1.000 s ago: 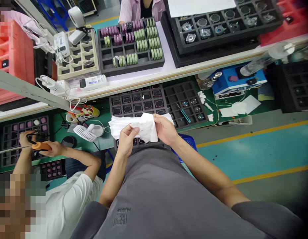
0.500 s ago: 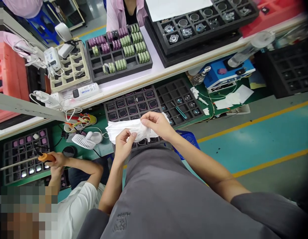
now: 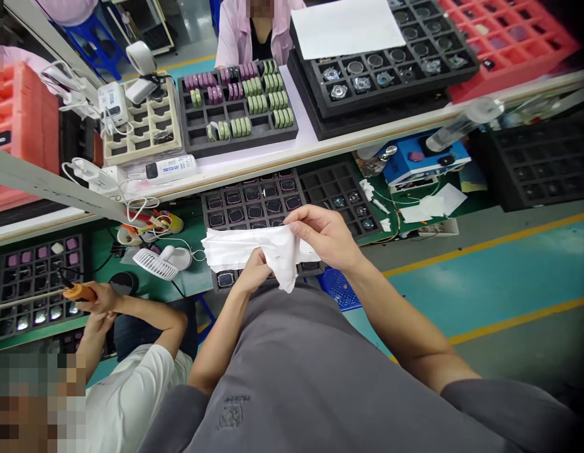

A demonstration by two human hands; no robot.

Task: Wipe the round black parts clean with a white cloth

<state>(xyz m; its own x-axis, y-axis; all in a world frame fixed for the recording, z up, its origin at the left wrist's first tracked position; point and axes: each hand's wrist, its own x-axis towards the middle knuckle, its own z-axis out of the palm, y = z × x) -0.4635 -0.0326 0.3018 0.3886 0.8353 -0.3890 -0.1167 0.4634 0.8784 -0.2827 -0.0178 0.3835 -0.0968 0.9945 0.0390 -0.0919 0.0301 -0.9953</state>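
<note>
A white cloth point(image 3: 281, 251) hangs between my two hands, with a fold drooping down toward my lap. My left hand point(image 3: 254, 272) pinches its lower left part. At its upper right corner, my right hand point(image 3: 324, 236) grips the edge between thumb and fingers. More white cloth or paper point(image 3: 228, 246) lies flat behind, on a black tray point(image 3: 239, 217) whose compartments hold dark square watch-like parts. The tweezers beside that tray are hidden from view.
A white fan point(image 3: 159, 263) stands left on the green bench. A co-worker's hand point(image 3: 96, 299) holds an orange-handled tool at far left. Above, a shelf carries a tray of green and purple parts point(image 3: 237, 146) and stacked black trays point(image 3: 320, 104). A blue device point(image 3: 426, 160) sits right.
My right hand has moved right, drawing the cloth out wider, and a fold now hangs down. My left hand has shifted slightly right. The whole view has shifted a little.
</note>
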